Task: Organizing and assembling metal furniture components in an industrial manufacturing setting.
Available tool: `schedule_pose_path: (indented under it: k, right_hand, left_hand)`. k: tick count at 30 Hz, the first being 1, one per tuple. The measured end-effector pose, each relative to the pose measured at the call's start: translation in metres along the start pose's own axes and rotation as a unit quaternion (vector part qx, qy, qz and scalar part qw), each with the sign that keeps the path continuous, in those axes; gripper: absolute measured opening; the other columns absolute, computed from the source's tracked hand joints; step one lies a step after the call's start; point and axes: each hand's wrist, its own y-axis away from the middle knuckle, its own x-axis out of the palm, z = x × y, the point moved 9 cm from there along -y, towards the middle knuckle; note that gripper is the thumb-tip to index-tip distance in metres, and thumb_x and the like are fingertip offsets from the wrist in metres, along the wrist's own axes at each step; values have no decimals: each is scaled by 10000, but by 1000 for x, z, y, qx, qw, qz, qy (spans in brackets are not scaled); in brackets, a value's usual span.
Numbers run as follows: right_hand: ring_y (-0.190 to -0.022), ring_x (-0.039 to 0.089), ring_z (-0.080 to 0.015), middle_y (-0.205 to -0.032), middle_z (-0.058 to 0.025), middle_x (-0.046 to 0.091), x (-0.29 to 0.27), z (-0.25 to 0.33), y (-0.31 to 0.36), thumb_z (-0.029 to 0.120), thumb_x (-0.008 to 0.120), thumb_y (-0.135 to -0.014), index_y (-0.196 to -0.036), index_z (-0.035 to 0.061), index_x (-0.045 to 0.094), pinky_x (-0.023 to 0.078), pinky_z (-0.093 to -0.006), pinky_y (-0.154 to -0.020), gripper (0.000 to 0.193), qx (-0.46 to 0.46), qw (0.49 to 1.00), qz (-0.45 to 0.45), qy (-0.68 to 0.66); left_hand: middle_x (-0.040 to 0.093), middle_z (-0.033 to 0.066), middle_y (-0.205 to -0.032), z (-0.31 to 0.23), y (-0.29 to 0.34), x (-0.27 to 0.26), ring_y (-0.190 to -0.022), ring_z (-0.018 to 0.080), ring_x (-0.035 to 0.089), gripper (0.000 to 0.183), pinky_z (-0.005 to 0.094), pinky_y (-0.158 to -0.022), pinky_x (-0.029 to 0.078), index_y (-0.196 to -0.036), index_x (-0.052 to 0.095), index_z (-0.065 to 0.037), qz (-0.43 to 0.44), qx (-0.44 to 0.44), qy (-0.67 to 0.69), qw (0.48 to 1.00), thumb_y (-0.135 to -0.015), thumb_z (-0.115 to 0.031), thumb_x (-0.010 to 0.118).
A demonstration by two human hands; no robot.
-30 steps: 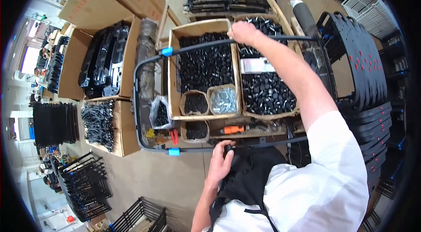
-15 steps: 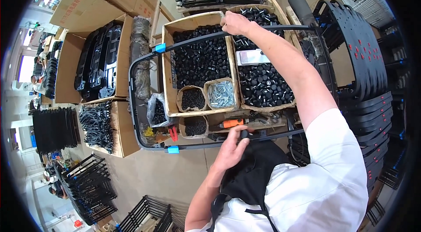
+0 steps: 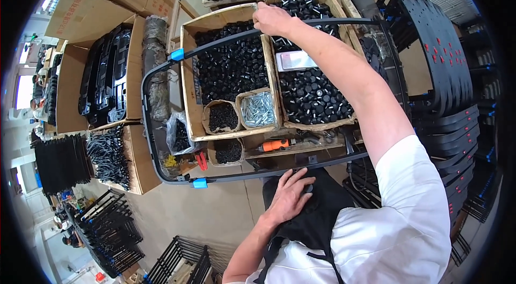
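- Item: large black rounded-rectangle frame of thin metal tubing (image 3: 153, 139), with two small blue plastic clips, one on the far bar (image 3: 177, 54) and one on the near bar (image 3: 200, 183). It lies roughly level over the open boxes, its near bar just before the person's waist at 6 o'clock, its far bar arching across the boxes toward 12 o'clock.
- Right hand (image 3: 273, 18): fingers curled closed round the far bar, at about 12 o'clock, arm stretched full length over the boxes.
- Left hand (image 3: 290, 197): fingers spread wide, flat on the black apron (image 3: 317, 219) at 6 o'clock, just under the near bar; whether it touches the bar cannot be told.
- Handling, judged: stiff and probably light for its span, since one hand appears to carry the far side; awkward from breadth rather than weight. The smooth coated tube may slip in a bare palm. Best taken on two opposite straight runs, clear of the blue clips and the curved corners.
- Below the frame: left-hand cardboard box of small black caps (image 3: 228, 69); right-hand cardboard box of larger black round caps (image 3: 314, 93), a flat white packet (image 3: 295, 60) lying on them.
- Also below: small round carton of silver screws (image 3: 258, 109); small carton of black fasteners (image 3: 222, 117).
- At 5 o'clock of the screws: orange-handled tool (image 3: 275, 145) on the bench edge.
- At 3 o'clock: stack of black curved panels with red marks (image 3: 441, 58).
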Motion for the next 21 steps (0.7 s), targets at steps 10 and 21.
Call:
schedule_pose_path:
  k: [10,21]
  right_hand:
    - [-1264,643,-451,-1450,-245,543,3,-1,3,107,616,-903,-1192,-14,755,537,-497,-1072,342,1,999,43,13]
    - [-1235,672,-449,-1419,-263,605,5,-2,-8,89,640,-902,-1179,-13,753,560,-489,-1045,316,-34,996,50,63]
  left_hand:
    - [726,52,-1379,41,1,-28,-1394,277,574,416,470,-1270,296,-1386,647,-100,-108,-108,61,986,-975,-88,711]
    - [707,90,-1359,27,-3,-28,-1354,294,618,430,494,-1232,358,-1365,656,-99,-89,-27,-3,996,-944,-45,725]
